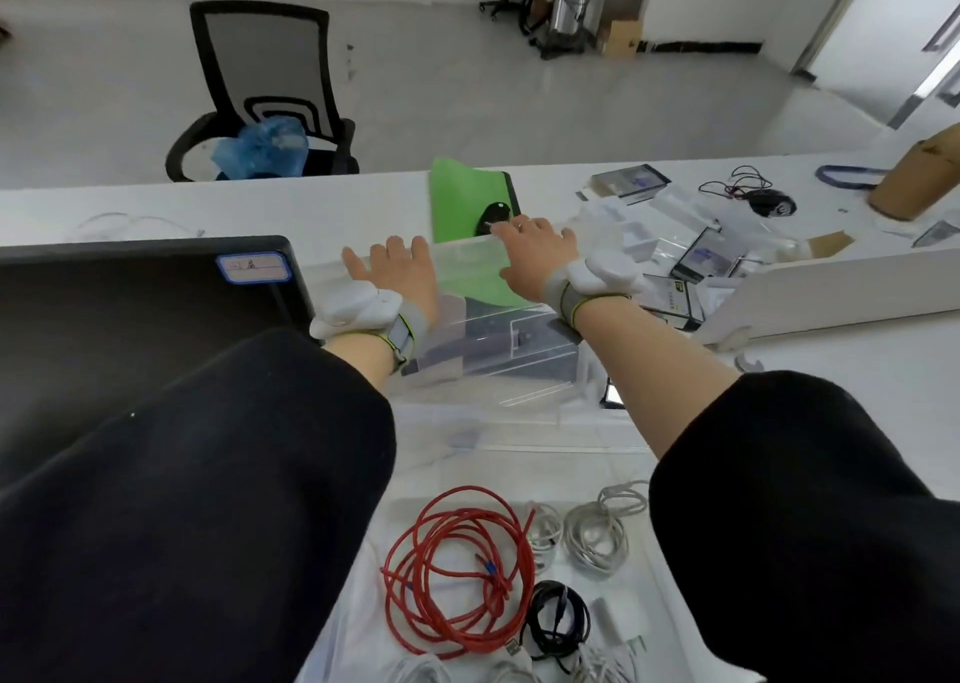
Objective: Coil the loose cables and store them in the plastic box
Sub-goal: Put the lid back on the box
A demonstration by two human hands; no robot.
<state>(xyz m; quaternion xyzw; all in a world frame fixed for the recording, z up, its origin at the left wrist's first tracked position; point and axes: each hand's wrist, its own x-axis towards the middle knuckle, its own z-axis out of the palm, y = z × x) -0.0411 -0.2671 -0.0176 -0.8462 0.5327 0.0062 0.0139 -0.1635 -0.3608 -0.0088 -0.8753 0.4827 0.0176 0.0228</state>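
Fingers of both hands are lying straight and spread, gripping nothing: my left hand is pressing flat on the near-left part of the clear plastic box, and my right hand is resting flat on its far rim, fingertips reaching toward a green sheet just beyond them. Whether the clear panel under my palms is a lid or the box's wall, I am not able to tell through the glare. Well behind my fingers, close to my body, cables are lying coiled and apart from the box: a red cable, white cables to its right, and a black cable nearer still. A black monitor is sitting left of my left hand.
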